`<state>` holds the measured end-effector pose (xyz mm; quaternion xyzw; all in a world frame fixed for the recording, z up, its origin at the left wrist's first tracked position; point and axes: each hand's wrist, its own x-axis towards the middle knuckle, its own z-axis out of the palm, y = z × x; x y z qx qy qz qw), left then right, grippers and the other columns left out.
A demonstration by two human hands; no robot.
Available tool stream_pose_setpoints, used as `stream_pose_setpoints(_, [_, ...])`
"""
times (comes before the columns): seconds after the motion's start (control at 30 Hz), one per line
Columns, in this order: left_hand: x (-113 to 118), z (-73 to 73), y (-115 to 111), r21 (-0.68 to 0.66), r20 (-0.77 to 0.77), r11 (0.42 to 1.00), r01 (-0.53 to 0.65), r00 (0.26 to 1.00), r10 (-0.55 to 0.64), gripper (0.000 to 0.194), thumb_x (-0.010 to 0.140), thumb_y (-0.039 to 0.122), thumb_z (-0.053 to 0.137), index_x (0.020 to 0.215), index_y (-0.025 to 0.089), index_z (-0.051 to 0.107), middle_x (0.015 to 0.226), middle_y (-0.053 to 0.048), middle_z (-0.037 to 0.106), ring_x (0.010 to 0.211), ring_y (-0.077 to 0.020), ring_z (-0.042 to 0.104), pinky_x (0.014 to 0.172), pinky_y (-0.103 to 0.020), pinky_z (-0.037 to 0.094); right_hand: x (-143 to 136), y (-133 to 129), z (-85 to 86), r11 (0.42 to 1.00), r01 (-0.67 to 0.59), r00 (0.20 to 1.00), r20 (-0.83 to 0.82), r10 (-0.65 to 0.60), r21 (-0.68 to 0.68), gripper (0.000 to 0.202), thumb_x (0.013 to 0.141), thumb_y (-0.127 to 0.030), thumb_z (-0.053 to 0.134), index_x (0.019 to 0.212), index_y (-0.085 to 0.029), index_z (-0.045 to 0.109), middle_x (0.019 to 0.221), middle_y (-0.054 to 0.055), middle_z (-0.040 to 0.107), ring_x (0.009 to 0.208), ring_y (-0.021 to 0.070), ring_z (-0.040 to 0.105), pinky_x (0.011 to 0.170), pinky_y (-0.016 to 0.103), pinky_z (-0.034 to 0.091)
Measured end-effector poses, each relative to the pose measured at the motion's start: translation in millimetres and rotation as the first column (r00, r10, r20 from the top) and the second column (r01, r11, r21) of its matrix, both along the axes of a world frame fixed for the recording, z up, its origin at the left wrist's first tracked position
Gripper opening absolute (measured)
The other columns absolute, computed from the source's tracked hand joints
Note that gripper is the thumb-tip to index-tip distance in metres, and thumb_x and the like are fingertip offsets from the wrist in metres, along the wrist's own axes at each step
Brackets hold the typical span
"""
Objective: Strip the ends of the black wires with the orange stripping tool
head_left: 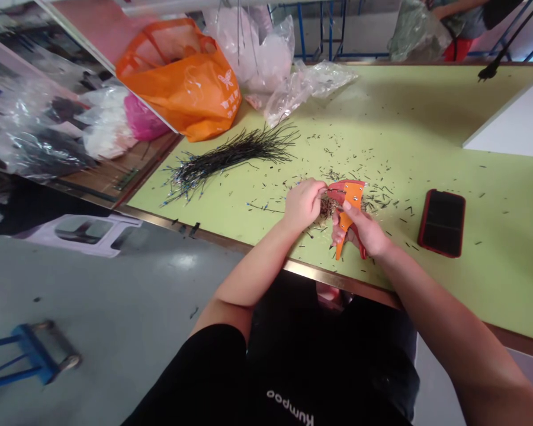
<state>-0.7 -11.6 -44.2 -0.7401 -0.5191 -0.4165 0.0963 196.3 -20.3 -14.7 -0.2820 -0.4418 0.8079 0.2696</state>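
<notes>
My right hand is wrapped round the handles of an orange and red wire stripper. The tool's jaws point left, towards my left hand. Pinched in my left fingers is a thin black wire, whose tail with a small blue end sticks out to the left over the table. Its other end meets the jaws; how deep it sits inside I cannot tell. Beneath the hands lies a heap of small cut scraps. Further left rests a bundle of black wires, many with blue and white tips.
A phone in a red case lies right of my hands. Behind the bundle stand an orange bag and clear plastic bags. A white panel juts in at right. Another person's arm shows beyond the table.
</notes>
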Motion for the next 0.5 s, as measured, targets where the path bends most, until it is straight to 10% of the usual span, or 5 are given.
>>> stream_pose_setpoints(0.5, [1,4.1,-1,-0.057,-0.050,0.992,-0.114,0.993,0.111,0.032,0.092,0.007,0.039,0.101,0.021,0.067,0.083,-0.005,0.072,0.076,-0.0198,0.065,0.066,-0.032,0.042,-12,-8,-4.7,0.966,0.193,0.980,0.021,-0.200,0.174,0.053,0.087,-0.075,0.071,0.073,-0.026,0.056,0.051,-0.004,0.049,0.045,0.0154,0.052,0.049,0.033,0.052])
